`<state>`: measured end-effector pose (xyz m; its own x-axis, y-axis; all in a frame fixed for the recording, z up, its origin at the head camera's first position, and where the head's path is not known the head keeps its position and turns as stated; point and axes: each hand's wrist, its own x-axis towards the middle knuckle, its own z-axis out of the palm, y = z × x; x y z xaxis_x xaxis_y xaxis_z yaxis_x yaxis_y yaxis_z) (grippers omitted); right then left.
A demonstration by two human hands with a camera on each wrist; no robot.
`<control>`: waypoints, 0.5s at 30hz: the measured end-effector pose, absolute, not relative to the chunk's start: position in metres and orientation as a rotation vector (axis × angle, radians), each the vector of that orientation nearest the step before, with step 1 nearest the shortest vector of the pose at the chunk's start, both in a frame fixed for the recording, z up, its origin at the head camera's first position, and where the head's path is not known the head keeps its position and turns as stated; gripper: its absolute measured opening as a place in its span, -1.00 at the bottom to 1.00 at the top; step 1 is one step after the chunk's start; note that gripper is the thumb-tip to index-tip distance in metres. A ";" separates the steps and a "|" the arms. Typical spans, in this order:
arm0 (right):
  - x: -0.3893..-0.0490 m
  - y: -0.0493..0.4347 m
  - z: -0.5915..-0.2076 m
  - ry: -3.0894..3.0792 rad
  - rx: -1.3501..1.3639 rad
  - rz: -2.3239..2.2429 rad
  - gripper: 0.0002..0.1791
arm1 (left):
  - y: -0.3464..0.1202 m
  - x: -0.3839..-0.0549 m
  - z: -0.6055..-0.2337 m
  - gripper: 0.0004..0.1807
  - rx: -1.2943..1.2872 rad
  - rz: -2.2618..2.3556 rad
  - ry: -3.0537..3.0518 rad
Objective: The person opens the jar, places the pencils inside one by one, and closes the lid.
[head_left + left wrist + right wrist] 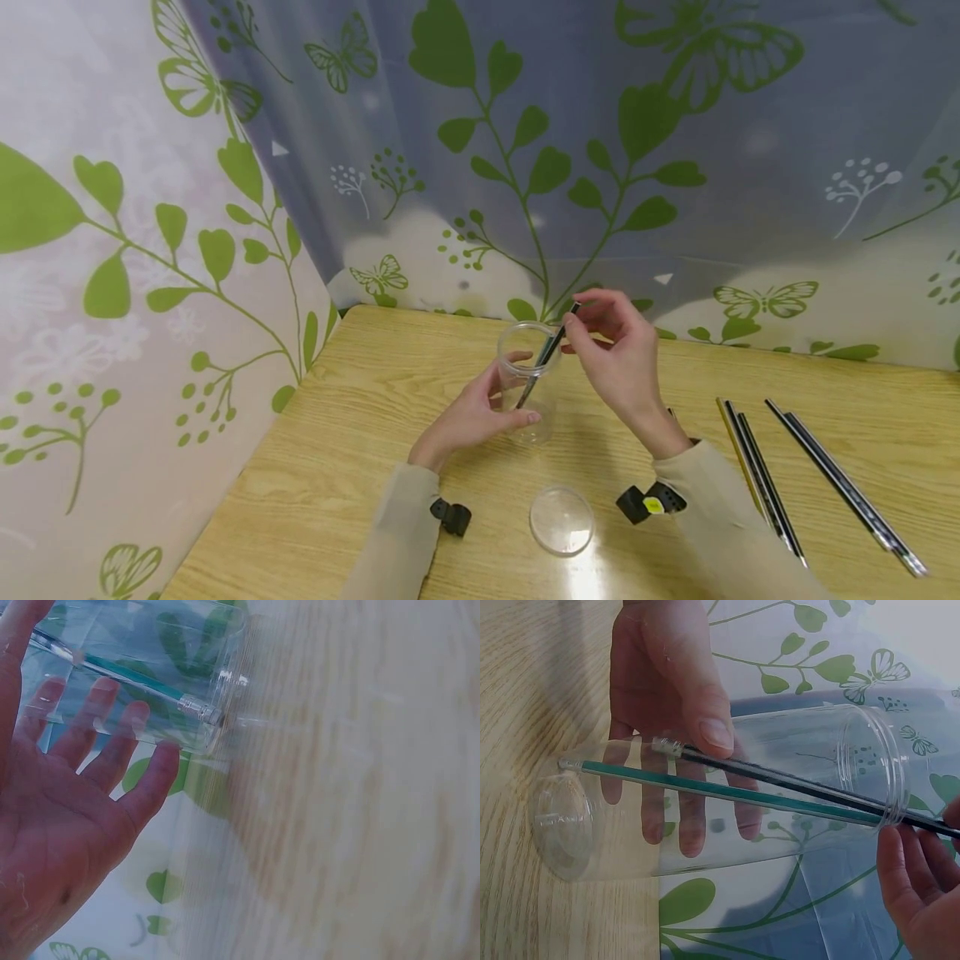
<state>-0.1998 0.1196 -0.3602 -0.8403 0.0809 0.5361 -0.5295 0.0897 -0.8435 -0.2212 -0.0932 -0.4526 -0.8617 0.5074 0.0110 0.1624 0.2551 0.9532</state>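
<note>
A clear plastic jar [538, 427] stands at the back of the wooden table, its mouth open. My left hand [474, 410] holds it round the side, thumb in front and fingers behind. Inside the jar a green pencil [705, 790] leans with its metal-capped end at the bottom. Thumb and fingers of my right hand [621, 354] pinch a dark pencil [780, 778] near its upper end, at the jar's rim. The dark pencil slants through the mouth, its lower end inside the jar and above the bottom. In the left wrist view the green pencil [135, 675] shows through the wall.
A round clear lid [561, 522] lies on the table [300, 467] in front of the jar. To the right lie several dark pencils [840, 477] and a yellow one [738, 454] in two groups. A leaf-patterned curtain [480, 208] hangs along the table's back edge.
</note>
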 end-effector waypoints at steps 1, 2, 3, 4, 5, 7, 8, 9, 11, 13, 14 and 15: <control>-0.200 0.120 -0.361 -1.934 0.440 1.792 -0.72 | -0.093 -0.221 -0.453 -0.13 0.617 1.640 2.232; -0.200 0.120 -0.361 -1.944 0.438 1.781 -0.74 | -0.093 -0.221 -0.453 -0.13 0.618 1.640 2.232; -0.200 0.120 -0.362 -1.952 0.436 1.771 -0.75 | -0.093 -0.221 -0.453 -0.14 0.617 1.641 2.230; -0.200 0.120 -0.362 -1.961 0.436 1.762 -0.76 | -0.093 -0.221 -0.453 -0.14 0.617 1.641 2.227; -0.200 0.120 -0.363 -1.965 0.434 1.757 -0.75 | -0.094 -0.221 -0.453 -0.13 0.618 1.641 2.226; -0.199 0.120 -0.363 -1.970 0.429 1.750 -0.74 | -0.094 -0.220 -0.452 -0.13 0.617 1.643 2.222; -0.199 0.120 -0.363 -1.972 0.427 1.748 -0.74 | -0.094 -0.220 -0.452 -0.12 0.617 1.641 2.224; -0.199 0.120 -0.364 -1.973 0.428 1.750 -0.73 | -0.094 -0.220 -0.452 -0.12 0.617 1.642 2.222; -0.199 0.120 -0.365 -1.983 0.429 1.746 -0.74 | -0.094 -0.220 -0.451 -0.12 0.614 1.641 2.221; -0.199 0.120 -0.365 -2.004 0.428 1.733 -0.77 | -0.094 -0.219 -0.451 -0.13 0.612 1.643 2.220; -0.199 0.120 -0.366 -2.021 0.425 1.723 -0.79 | -0.094 -0.219 -0.451 -0.14 0.612 1.644 2.219; -0.199 0.120 -0.367 -2.040 0.419 1.714 -0.80 | -0.094 -0.219 -0.451 -0.15 0.612 1.646 2.218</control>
<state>-0.1994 0.1203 -0.3666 -0.8570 0.0493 0.5130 -0.4967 0.1858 -0.8478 -0.2195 -0.0940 -0.4514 -0.8603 0.5097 0.0043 0.1520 0.2484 0.9567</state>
